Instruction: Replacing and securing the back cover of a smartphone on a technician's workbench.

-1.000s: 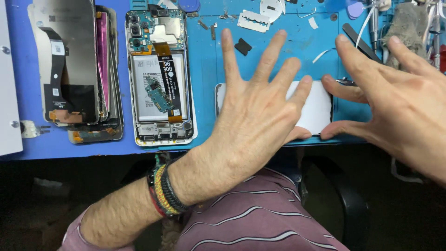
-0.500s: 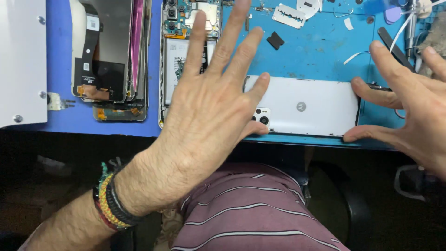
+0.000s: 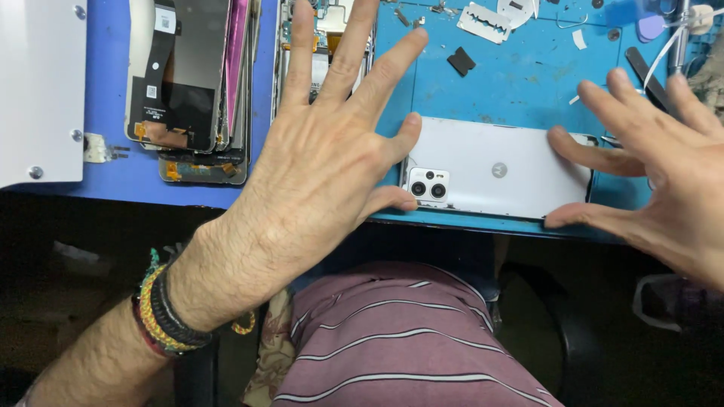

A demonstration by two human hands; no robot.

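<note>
A white phone (image 3: 498, 177) lies face down on the blue mat (image 3: 513, 90) near the table's front edge, its camera block at the left end. My left hand (image 3: 324, 158) is spread wide beside that end, thumb and little finger touching the phone's left edge. My right hand (image 3: 656, 162) is spread at the other end, thumb on the lower right corner and forefinger on the upper right edge. Neither hand grips anything. The left hand covers most of an opened phone (image 3: 320, 45) with bare circuit boards.
A stack of phone screens (image 3: 192, 83) lies at the left on the blue surface. A white panel with screws (image 3: 38, 90) sits at the far left. A razor blade (image 3: 484, 21), a small black square piece (image 3: 460, 60) and a dark tool (image 3: 647, 75) lie behind the phone.
My left hand has slid left off the white phone, uncovering it down to its camera block. It now rests over the opened phone. The right hand stays at the phone's right end.
</note>
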